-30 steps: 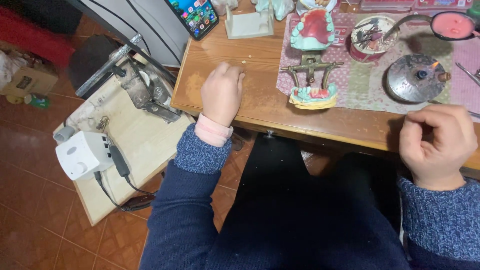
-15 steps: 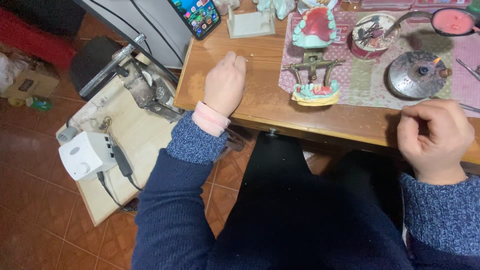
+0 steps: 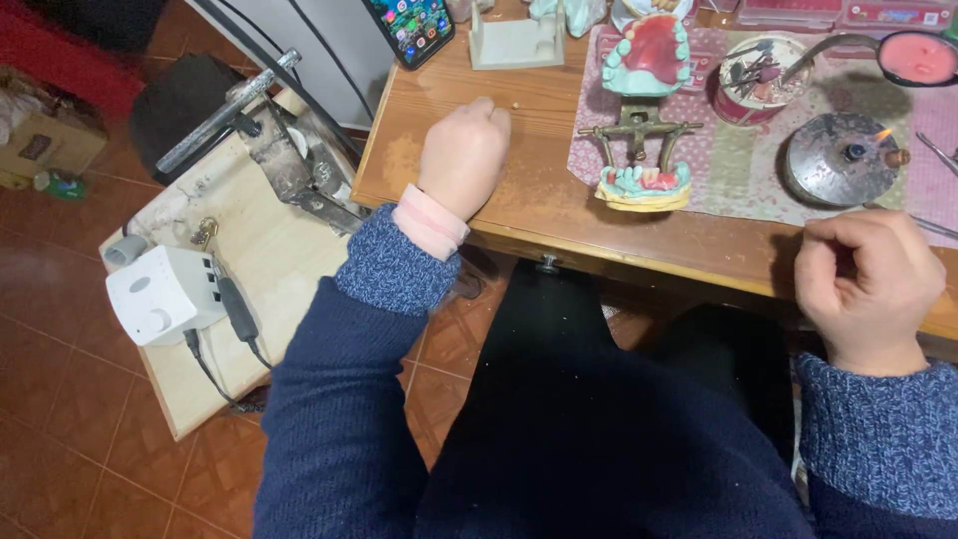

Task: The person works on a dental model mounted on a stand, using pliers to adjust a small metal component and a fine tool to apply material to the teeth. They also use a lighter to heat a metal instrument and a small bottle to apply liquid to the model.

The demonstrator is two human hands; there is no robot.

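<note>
Desk (image 3: 539, 205) comes first, a wooden top on which our left hand (image 3: 462, 155) rests as a loose fist, knuckles down, holding nothing that we can see. Our right hand (image 3: 866, 282) hangs at the desk's near edge, fingers curled in with the thumb against them; whether something small sits pinched inside we cannot tell.

Beside the desk, low on the left, stands a pale board (image 3: 249, 269) carrying a metal press (image 3: 289, 160) and a white box (image 3: 160, 294) with a dark cable. On the desk lies a patterned mat (image 3: 738, 170). Near our right hand, on the mat, sits a round metal burner (image 3: 843, 160) with a small flame at its spout. In front of our left hand, well apart from it, stands the articulator (image 3: 639, 160), a metal frame holding a green and pink tooth model; a second model (image 3: 654, 55) lies behind it. A tin (image 3: 753, 80) of small tools stands next to that, and a phone (image 3: 409, 25) leans at the far left corner.

Against the picture of a second ago, little has shifted: both hands keep their places and their curl, the left fist on the wood and the right at the edge. The view has tipped a little, so more of the desk's far side shows. By our reading the work is paused, with neither hand on the articulator or any tool.
</note>
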